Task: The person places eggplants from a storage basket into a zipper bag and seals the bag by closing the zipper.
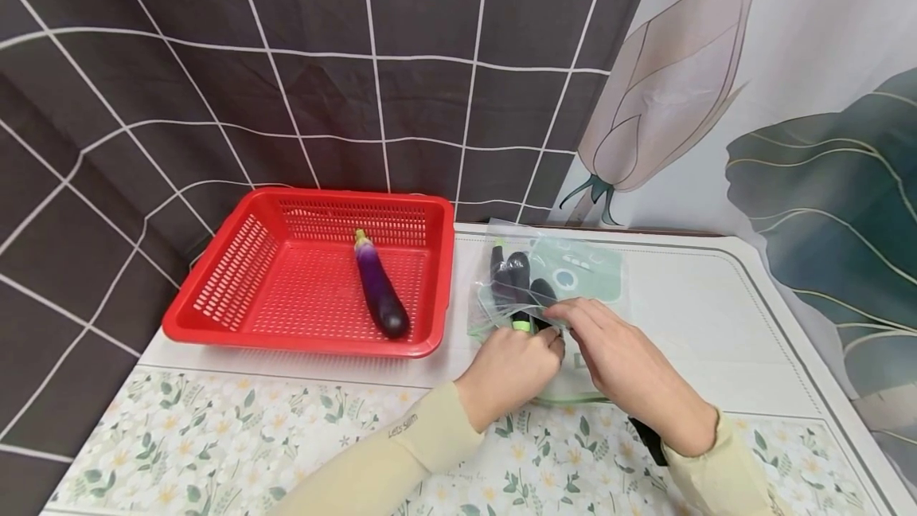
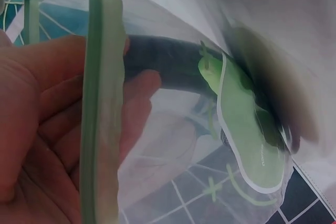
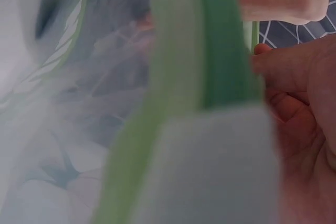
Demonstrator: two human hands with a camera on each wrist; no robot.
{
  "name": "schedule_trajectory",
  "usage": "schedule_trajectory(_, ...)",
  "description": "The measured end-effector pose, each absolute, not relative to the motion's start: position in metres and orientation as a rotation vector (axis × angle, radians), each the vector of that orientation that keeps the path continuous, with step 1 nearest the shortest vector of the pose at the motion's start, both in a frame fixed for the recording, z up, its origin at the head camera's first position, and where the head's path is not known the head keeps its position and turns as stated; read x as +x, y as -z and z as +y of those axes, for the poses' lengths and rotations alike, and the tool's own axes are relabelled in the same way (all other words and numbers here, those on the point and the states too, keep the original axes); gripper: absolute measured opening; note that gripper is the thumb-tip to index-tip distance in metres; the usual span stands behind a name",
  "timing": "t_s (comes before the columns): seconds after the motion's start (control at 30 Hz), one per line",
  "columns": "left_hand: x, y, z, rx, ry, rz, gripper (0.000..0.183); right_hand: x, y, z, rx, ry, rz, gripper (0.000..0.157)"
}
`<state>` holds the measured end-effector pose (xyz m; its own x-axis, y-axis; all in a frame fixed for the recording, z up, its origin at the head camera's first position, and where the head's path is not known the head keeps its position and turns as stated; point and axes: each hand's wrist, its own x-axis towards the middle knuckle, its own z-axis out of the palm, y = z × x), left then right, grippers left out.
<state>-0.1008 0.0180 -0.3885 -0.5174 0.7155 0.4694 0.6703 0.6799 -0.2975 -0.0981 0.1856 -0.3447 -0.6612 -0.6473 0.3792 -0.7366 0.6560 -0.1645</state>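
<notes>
A clear zip bag [image 1: 598,273] with a pale green print lies on the white surface, several dark eggplants [image 1: 519,269] inside it. My left hand [image 1: 512,369] reaches into the bag's mouth. In the left wrist view its fingers hold a dark eggplant [image 2: 170,65] with a green stem end, seen partly through the plastic. My right hand [image 1: 623,349] pinches the rim of the bag's opening. In the right wrist view the green zip strip [image 3: 223,40] runs beside the right hand's fingers [image 3: 289,64], and the strip partly hides them.
To the left stands a red perforated basket [image 1: 308,349] with one purple eggplant [image 1: 380,289] in it. A floral cloth [image 1: 236,436] covers the near part of the table. Behind rises a dark grid-patterned curtain [image 1: 423,102], with a flower-printed curtain [image 1: 680,62] at the right.
</notes>
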Motion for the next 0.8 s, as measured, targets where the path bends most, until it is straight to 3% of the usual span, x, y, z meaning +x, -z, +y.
schedule_trajectory(0.8,-0.104,0.401,0.033,-0.83,-0.206,-2.378,0.018,-0.096,0.346,0.183,1.113,-0.458,-2.601,0.048)
